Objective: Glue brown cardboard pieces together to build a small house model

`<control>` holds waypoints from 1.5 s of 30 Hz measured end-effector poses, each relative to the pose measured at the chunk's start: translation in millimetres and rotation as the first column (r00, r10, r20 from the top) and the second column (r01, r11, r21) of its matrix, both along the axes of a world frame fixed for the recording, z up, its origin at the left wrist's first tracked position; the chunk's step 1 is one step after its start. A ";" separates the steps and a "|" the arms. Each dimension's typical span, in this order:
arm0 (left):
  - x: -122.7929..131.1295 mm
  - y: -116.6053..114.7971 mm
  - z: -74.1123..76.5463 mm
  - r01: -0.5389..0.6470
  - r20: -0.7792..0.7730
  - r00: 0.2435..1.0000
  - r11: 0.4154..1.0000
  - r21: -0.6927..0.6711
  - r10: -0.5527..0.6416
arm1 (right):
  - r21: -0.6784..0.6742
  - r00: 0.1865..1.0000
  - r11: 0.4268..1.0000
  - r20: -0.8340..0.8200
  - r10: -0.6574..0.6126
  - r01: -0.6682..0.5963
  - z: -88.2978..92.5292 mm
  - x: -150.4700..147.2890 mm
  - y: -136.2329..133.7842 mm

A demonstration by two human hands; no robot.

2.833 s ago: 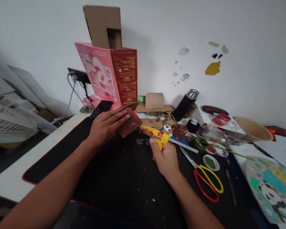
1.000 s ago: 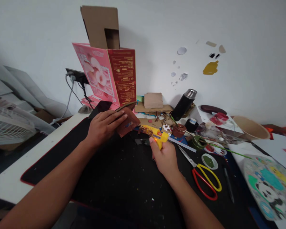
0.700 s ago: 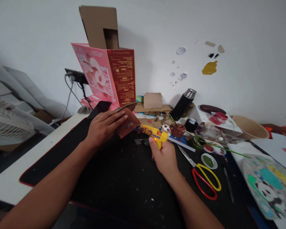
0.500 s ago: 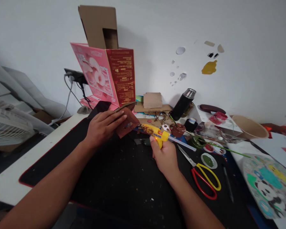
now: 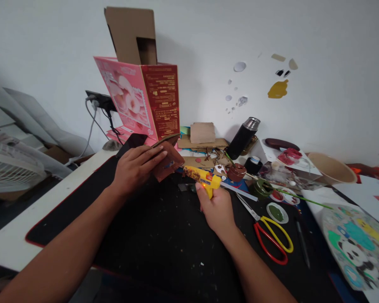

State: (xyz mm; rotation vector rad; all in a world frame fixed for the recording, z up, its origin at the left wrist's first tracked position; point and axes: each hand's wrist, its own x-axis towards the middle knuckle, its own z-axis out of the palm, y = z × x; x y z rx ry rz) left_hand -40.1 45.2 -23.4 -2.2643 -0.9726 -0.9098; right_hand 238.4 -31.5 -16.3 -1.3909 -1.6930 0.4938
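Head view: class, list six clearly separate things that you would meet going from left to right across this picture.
White slatted plastic fan, reddish-brown flat-faced piece, yellow plastic glue gun, red-and-yellow-handled metal scissors, slim black pen-shaped stick, rounded panda-printed flat sheet.

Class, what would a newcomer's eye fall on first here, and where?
Probably the yellow glue gun in the right hand, near the centre over the black mat. Behind the left hand stands a tall pink-and-red box; red-and-yellow-handled scissors lie on the mat's right side.
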 end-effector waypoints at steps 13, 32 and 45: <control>-1.3 1.4 -1.1 0.006 0.008 1.000 1.000 -0.020 -0.006 | -0.033 0.999 0.999 -0.034 -0.040 0.039 0.8 3.2 3.0; -0.3 -0.2 -2.5 0.025 0.037 0.999 0.994 -0.103 -0.021 | -0.024 0.999 0.999 -0.035 -0.041 0.040 1.1 2.8 3.4; -1.1 0.5 0.5 0.018 0.003 1.000 1.000 -0.021 -0.018 | -0.057 0.998 0.997 -0.031 -0.050 0.048 1.9 3.9 4.4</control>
